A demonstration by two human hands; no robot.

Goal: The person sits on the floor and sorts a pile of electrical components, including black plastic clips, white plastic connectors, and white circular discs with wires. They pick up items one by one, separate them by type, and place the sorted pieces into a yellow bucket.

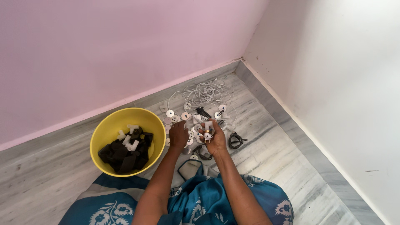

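1. White plastic is showing in the right hand (216, 137): its fingers are curling around a small white plug part (208, 127), holding it up just above the floor in front of the knees.
2. The left hand (178, 135) is hovering close beside it, fingers bent inward toward the same part; whether it is actually pinching anything I cannot tell.
3. Beneath and beyond both hands, a scatter of round white pieces (183, 117) is lying on the grey marble floor (266, 146), with a tangle of thin white wires (202, 93) behind it.
4. A few dark clips (235, 141) are sitting near the right hand.
5. To the left, a yellow bowl (104, 129) is holding black blocks and several white parts.
6. Judging by this, the sorting looks partway through: some parts are already lying in the bowl, while many loose pieces are waiting on the floor.
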